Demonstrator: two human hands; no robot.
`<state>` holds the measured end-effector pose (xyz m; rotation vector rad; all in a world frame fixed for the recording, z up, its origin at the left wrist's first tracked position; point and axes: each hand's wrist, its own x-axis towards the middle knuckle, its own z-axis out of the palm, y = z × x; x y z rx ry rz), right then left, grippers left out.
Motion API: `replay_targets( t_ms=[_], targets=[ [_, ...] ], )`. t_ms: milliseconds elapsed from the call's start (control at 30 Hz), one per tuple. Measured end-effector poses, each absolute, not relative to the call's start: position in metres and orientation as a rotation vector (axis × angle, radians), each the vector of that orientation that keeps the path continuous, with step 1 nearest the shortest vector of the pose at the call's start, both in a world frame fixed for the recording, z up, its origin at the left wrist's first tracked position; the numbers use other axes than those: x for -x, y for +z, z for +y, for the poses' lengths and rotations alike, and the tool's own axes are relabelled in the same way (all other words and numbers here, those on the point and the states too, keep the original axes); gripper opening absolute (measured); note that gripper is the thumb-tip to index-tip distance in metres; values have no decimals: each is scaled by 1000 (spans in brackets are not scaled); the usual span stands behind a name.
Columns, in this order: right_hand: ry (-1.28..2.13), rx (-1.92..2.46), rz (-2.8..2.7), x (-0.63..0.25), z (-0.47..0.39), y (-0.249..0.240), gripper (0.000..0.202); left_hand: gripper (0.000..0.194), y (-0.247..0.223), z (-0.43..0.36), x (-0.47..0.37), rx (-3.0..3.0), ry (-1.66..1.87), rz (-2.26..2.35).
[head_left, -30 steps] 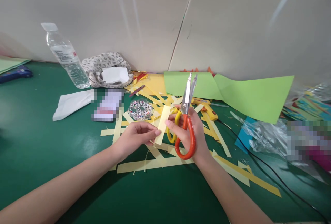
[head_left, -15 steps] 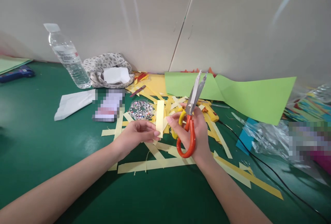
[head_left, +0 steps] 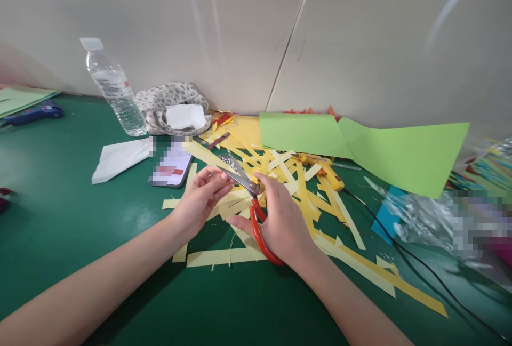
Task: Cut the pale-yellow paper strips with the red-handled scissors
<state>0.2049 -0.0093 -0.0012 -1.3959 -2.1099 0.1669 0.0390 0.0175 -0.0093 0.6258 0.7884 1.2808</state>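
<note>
Right hand (head_left: pixel 280 223) closed round the red-handled scissors (head_left: pixel 250 196) — left hand (head_left: pixel 200 199) loosely curled, fingertips touching the blades.

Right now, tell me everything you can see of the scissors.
The scissors have silver metal blades and red-orange loop handles that look like plastic. The right hand grips the handles, fingers through a loop. The blades point up and left, toward the left hand, whose fingertips sit right at the blade. The blades look nearly closed. The tool hangs low over a heap of yellow paper strips on the green table. Whether a strip sits between the blades cannot be told.
</note>
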Motion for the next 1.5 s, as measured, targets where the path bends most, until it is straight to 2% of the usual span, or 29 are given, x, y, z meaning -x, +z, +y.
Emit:
replay_targets(
  t_ms=[733, 1500],
  targets=[
    [162, 1464, -2148, -203, -8, 3, 73, 10, -12, 15, -41, -660, 1277, 761],
    [248, 1550, -2117, -207, -10, 10, 53, 9, -8, 19, -37, -662, 1199, 707]
  ],
)
